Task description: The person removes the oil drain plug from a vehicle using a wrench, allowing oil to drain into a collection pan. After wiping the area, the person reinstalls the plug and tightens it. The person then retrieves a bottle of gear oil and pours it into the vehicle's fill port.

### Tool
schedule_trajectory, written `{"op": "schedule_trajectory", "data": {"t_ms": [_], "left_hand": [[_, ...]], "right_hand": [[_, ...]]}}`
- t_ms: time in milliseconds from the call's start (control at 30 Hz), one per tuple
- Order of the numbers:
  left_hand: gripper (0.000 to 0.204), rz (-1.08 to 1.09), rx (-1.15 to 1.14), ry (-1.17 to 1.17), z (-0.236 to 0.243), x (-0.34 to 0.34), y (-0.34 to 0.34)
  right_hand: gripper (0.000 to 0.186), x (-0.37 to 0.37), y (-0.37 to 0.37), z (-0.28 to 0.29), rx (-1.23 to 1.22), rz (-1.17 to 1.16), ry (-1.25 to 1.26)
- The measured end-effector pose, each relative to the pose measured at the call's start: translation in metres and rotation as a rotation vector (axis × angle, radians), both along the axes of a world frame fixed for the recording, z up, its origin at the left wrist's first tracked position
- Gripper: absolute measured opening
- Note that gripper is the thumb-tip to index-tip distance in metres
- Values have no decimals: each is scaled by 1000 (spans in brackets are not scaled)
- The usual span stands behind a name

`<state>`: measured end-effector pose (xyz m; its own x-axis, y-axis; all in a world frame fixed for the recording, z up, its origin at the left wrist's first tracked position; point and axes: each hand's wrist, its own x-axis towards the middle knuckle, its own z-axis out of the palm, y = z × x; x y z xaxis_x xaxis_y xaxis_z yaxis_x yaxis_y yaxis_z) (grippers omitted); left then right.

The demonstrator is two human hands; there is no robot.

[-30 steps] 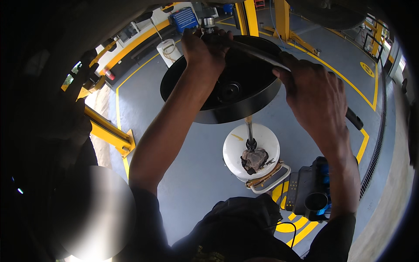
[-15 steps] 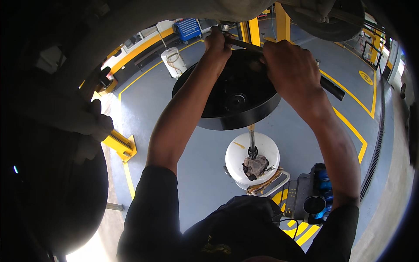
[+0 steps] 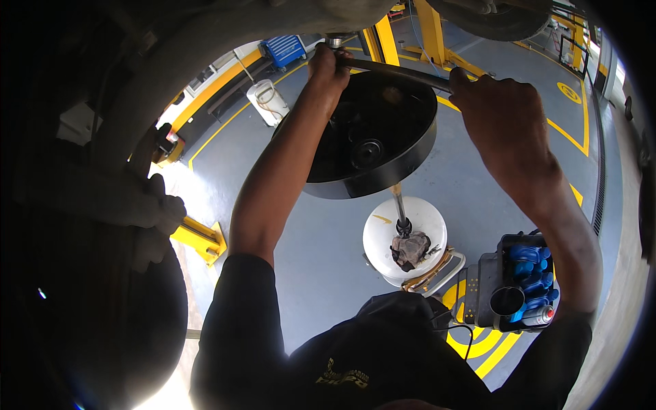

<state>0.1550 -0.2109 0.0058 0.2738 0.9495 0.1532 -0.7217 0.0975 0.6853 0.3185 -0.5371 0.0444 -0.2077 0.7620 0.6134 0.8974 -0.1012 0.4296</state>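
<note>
Up under the vehicle's underside (image 3: 225, 41), my left hand (image 3: 326, 72) closes around the head end of a long-handled socket wrench (image 3: 396, 70). A shiny metal socket-like piece (image 3: 334, 42) shows just above those fingers; what it sits on is hard to make out. Farther right, my right hand (image 3: 502, 116) is wrapped around the wrench's handle, hiding its outer end. Below the wrench, a wide round black drain pan (image 3: 369, 181) stands on a pole that rises from a white tank (image 3: 383, 236).
A crumpled grey rag (image 3: 410, 250) lies on the tank. Near my right forearm is a black bin (image 3: 508, 246) of blue bottles with a spray can (image 3: 538, 315). Yellow lift parts (image 3: 201, 239), another white tank (image 3: 268, 102) and a blue tool cabinet (image 3: 283, 51) stand farther off.
My right hand has moved right, away from my left hand, and now covers the handle end that stuck out before. The left hand keeps its grip. The whole view has shifted slightly.
</note>
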Motion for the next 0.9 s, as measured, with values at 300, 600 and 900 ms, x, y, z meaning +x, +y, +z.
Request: {"op": "schedule_trajectory", "data": {"t_ms": [300, 600, 900], "left_hand": [[26, 364, 96, 115, 7, 83, -42], [30, 277, 55, 191, -26, 174, 2], [20, 229, -38, 175, -85, 234, 66]], "right_hand": [[18, 163, 92, -64, 60, -69, 179], [21, 263, 136, -118, 98, -147, 255], [18, 322, 149, -151, -10, -154, 350]]}}
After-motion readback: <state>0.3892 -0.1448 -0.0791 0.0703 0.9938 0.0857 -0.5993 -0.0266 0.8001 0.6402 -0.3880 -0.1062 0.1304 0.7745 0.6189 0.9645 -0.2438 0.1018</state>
